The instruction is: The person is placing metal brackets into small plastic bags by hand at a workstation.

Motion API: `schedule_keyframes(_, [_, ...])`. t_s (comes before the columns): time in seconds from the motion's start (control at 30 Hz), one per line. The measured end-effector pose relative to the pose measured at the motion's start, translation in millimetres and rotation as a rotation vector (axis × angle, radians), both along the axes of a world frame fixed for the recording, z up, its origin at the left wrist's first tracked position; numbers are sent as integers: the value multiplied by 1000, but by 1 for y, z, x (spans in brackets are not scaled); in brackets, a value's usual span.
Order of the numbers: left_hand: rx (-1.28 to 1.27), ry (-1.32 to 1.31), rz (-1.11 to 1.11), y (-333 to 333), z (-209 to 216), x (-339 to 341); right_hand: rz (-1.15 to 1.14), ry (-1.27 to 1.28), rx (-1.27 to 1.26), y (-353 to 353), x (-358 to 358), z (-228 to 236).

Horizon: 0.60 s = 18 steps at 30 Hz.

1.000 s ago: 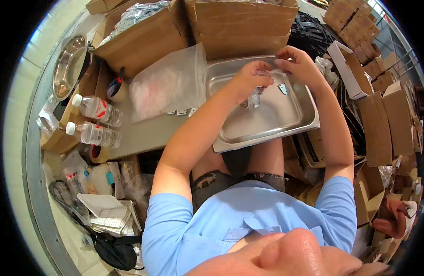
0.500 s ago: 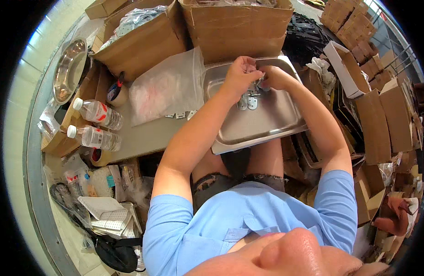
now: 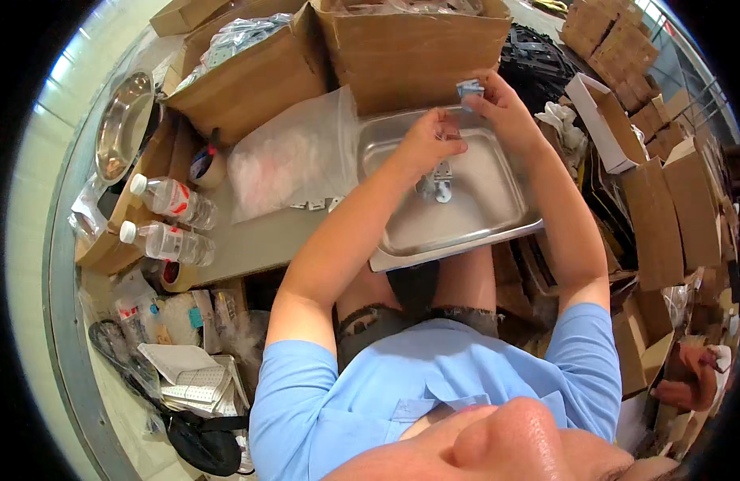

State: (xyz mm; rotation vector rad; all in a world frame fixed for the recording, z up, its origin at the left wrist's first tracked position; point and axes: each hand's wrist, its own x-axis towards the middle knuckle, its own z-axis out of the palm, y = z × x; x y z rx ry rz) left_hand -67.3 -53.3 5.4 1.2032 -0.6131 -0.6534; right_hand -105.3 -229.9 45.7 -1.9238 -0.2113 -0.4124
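Note:
Over the far right corner of a shallow stainless steel tray (image 3: pixel 466 228), my right hand (image 3: pixel 502 108) pinches a small silvery metal piece (image 3: pixel 469 88). My left hand (image 3: pixel 435 143) is closed above the tray's middle, fingers curled toward the thumb; what they hold, if anything, is too small to make out. Just below those fingers, several metal hinge parts (image 3: pixel 443 191) with rounded ends lie in the tray, partly covered by the left hand. The tray rests across my lap and the table edge.
A clear plastic bag (image 3: pixel 293 156) lies left of the tray, small metal plates (image 3: pixel 310 205) beside it. Two water bottles (image 3: pixel 173 199) lie farther left. Cardboard boxes (image 3: pixel 414 60) stand behind the tray; more cartons (image 3: pixel 662 220) crowd the right. A steel bowl (image 3: pixel 123 128) leans at far left.
My hands have parted. The right has moved up and away with the metal piece, while the left has shifted slightly nearer and stays over the tray.

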Motion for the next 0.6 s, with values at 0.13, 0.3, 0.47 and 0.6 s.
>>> schedule_keyframes(0.13, [-104, 64, -80, 4, 1, 4, 242, 43, 14, 17, 1, 2])
schedule_keyframes(0.3, [-126, 112, 38, 1, 2, 0, -82, 90, 29, 6, -1, -7])
schedule_keyframes(0.47, [-185, -48, 346, 0, -1, 5, 137, 418, -712, 21, -15, -38])
schedule_keyframes(0.6, [-90, -146, 504, -2, -2, 8, 82, 303, -872, 38, -26, -56])
